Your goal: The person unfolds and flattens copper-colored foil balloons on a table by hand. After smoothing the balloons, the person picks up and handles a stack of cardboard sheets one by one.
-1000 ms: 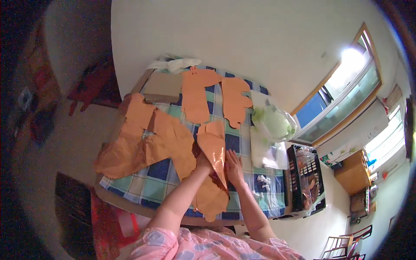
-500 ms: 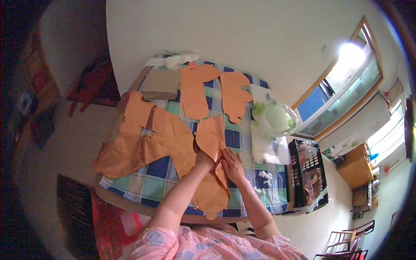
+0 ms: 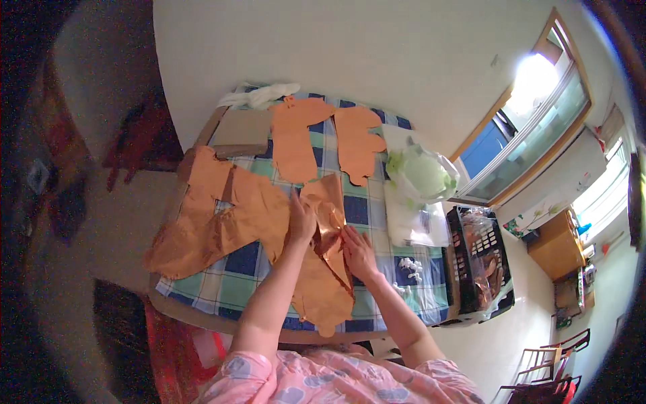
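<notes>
A flat copper-coloured foil balloon [image 3: 323, 296] lies creased in front of me, its upper part folded and shiny. My left hand [image 3: 302, 219] is along the upper left edge of this foil, fingers stretched out away from me. At the right edge, the fingers of my right hand [image 3: 359, 253] are bent onto the foil and pinch its border. Another copper foil balloon [image 3: 252, 205] spreads out on the left, wrinkled, partly against the first. Farther back lie two flat orange-copper foil pieces, one at centre-left [image 3: 293, 145] and one at centre-right [image 3: 359, 145].
A checked cloth [image 3: 235, 273] covers the table. Toward the back left are a flat cardboard box [image 3: 239, 131] and white bundled material [image 3: 259, 95]. On the right lie a clear plastic bag with pale green contents [image 3: 422, 176], small white bits [image 3: 410, 269] and a black crate [image 3: 478, 262].
My left hand has come out from under the folded foil and moved farther away from me. The upper fold has opened, showing its shiny side. My right hand's fingers have bent at the edge.
</notes>
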The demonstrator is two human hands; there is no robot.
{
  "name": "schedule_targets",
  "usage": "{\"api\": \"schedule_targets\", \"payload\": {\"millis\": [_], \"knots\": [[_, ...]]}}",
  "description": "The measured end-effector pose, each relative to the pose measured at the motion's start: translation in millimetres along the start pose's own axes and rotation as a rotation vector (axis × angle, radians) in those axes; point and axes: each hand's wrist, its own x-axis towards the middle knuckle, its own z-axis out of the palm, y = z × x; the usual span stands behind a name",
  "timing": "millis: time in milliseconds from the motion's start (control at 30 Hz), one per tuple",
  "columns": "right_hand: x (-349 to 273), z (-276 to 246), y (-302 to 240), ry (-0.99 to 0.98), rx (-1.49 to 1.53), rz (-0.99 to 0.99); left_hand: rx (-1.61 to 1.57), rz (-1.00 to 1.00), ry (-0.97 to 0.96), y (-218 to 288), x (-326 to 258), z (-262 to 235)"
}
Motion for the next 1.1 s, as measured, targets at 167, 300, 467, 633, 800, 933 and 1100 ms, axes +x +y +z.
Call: {"api": "schedule_targets", "payload": {"millis": [167,300,467,633,800,933,1100], "knots": [[0.7,2.1,4.4,-0.013,-0.011,0.008,0.376,0.588,0.203,-30.7,-14.3,31.5],[0.6,2.5,6.8,-0.044,0.02,0.005,0.525,0.781,0.097,-58.3,-26.6,65.9],[1.7,-2.5,0.6,-0.004,0.018,-0.011,0.643,0.713,0.037,-67.1,-33.9,66.1],[9.5,-1.6,5.2,-0.043,0.001,-0.009,0.646,0.707,0.058,-74.6,-30.2,71.9],[11.8,2.2,12.1,-0.052,-0.01,0.012,0.649,0.733,0.093,-71.9,-26.8,74.1],[14.3,-2.3,8.9,-0.047,-0.021,-0.002,0.516,0.632,-0.009,-50.1,-1.8,66.4],[15.9,6.5,6.9,-0.057,-0.034,0.0,0.669,0.797,0.008,-63.6,28.2,65.2]]}}
